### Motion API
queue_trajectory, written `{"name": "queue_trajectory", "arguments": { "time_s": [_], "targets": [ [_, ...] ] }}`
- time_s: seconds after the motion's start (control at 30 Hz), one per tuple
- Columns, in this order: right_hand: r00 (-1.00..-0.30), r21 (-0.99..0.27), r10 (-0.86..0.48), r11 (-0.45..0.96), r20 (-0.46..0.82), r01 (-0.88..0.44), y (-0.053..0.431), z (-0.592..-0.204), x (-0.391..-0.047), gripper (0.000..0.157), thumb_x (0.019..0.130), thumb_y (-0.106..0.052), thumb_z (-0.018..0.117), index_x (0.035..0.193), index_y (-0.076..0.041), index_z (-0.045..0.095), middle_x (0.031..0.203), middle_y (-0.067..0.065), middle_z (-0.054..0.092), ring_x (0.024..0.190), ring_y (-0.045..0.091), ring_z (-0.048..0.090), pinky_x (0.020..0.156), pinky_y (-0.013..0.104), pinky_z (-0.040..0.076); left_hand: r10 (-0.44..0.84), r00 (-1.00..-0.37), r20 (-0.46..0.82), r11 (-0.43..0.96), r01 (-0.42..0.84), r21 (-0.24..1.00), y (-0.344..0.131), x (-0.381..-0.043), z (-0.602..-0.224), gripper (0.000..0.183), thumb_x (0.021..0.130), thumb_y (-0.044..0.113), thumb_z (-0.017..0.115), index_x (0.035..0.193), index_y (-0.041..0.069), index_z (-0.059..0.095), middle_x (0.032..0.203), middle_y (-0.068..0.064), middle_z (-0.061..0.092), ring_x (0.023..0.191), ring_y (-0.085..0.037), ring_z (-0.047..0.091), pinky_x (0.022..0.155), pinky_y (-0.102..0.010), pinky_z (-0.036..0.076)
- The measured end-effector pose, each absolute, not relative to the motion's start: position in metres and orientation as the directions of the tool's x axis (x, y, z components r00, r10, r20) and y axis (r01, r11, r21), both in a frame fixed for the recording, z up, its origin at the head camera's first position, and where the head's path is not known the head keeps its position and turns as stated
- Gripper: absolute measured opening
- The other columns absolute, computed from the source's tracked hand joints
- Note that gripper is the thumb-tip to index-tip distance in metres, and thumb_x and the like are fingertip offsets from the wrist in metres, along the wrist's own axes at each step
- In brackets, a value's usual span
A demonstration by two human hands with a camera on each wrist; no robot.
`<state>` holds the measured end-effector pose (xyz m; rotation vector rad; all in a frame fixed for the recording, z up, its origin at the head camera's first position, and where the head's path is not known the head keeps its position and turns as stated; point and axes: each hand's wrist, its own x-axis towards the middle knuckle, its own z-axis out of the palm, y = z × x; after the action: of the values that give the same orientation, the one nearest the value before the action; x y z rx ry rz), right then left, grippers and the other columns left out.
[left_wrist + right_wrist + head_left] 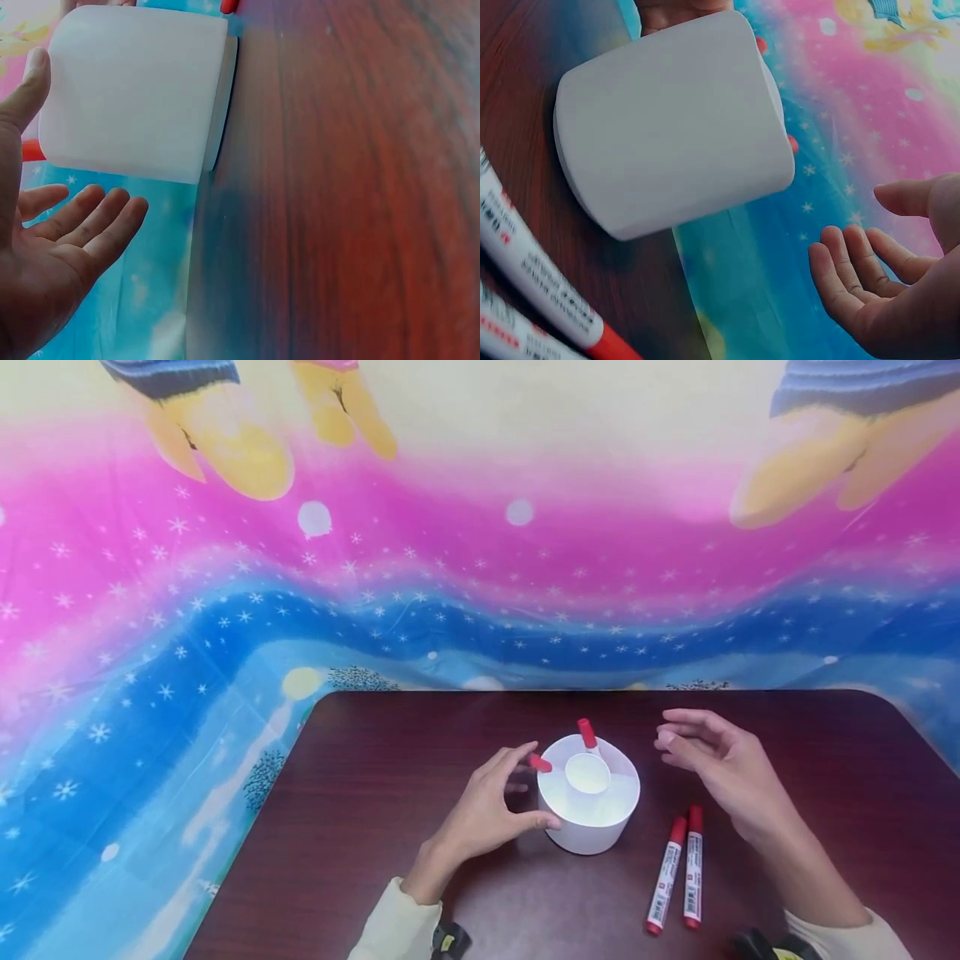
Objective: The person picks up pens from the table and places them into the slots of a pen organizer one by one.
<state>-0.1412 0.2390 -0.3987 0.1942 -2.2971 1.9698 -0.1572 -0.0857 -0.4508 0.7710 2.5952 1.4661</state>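
A round white organizer (588,839) with a central cup (588,774) and divider walls stands on the table. Two red-capped markers lean inside it, one cap (586,732) at its back and another cap (540,763) at its left rim. My left hand (483,802) spreads around the organizer's left side, thumb at the rim and fingers by the left marker's cap; whether they touch is unclear. To the right, my right hand (731,772) hovers apart from the organizer, fingers loosely bent and holding nothing. Below it lie two red-capped markers (665,881) (540,255) side by side.
The dark wooden table (360,827) has rounded far corners. Behind it hangs a pink and blue cloth (465,560) with snowflakes, also running down the left side. Dark straps (450,939) sit at both wrists, over pale sleeves (397,927).
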Motion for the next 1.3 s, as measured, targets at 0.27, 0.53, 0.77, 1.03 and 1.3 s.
{"name": "queue_trajectory", "arguments": {
  "time_s": [0.27,0.53,0.77,1.03,1.3],
  "targets": [
    [-0.988,-0.979,-0.033,0.132,0.151,-0.155,0.259,-0.406,-0.128,0.030,0.105,-0.006,0.069,0.133,-0.017,0.066,0.109,-0.011,0.078,0.097,0.002,0.078,0.084,0.016,0.062,0.475,-0.857,0.201,0.406,0.416,0.814,-0.084,-0.157,-0.451,0.100,0.078,0.039,0.098,0.162,0.019,0.047,0.141,0.000,0.063,0.125,-0.018,0.069,0.102,-0.025,0.060],
    [-0.991,-0.990,-0.053,0.055,0.124,-0.127,0.277,-0.420,-0.118,0.032,0.105,0.000,0.064,0.129,-0.021,0.068,0.109,-0.008,0.078,0.098,0.005,0.079,0.083,0.020,0.064,0.477,-0.854,0.208,0.414,0.427,0.804,-0.082,-0.155,-0.452,0.096,0.080,0.038,0.097,0.161,0.022,0.049,0.140,0.003,0.063,0.123,-0.016,0.068,0.102,-0.028,0.062],
    [-0.999,-0.994,-0.030,0.105,-0.011,0.008,0.291,-0.431,-0.107,0.032,0.106,-0.004,0.065,0.127,-0.029,0.067,0.109,-0.011,0.077,0.097,0.005,0.078,0.082,0.021,0.065,0.473,-0.858,0.202,0.425,0.422,0.801,-0.081,-0.154,-0.451,0.095,0.080,0.038,0.097,0.161,0.023,0.049,0.139,0.004,0.064,0.124,-0.014,0.067,0.102,-0.026,0.061],
    [-0.992,-0.981,-0.022,0.152,-0.122,0.117,0.301,-0.447,-0.095,0.029,0.107,-0.009,0.066,0.126,-0.031,0.067,0.109,-0.014,0.075,0.098,0.008,0.078,0.084,0.022,0.065,0.469,-0.860,0.200,0.445,0.426,0.788,-0.081,-0.154,-0.452,0.095,0.081,0.038,0.096,0.161,0.023,0.049,0.139,0.005,0.064,0.123,-0.013,0.067,0.102,-0.026,0.061],
    [-0.974,-0.939,-0.002,0.266,-0.225,0.217,0.305,-0.458,-0.087,0.049,0.108,-0.018,0.067,0.149,0.006,0.053,0.114,-0.012,0.074,0.100,0.004,0.075,0.087,0.028,0.066,0.470,-0.861,0.195,0.449,0.423,0.787,-0.080,-0.154,-0.452,0.094,0.081,0.039,0.096,0.161,0.024,0.049,0.139,0.005,0.064,0.122,-0.014,0.068,0.102,-0.026,0.061]
  ]
}}
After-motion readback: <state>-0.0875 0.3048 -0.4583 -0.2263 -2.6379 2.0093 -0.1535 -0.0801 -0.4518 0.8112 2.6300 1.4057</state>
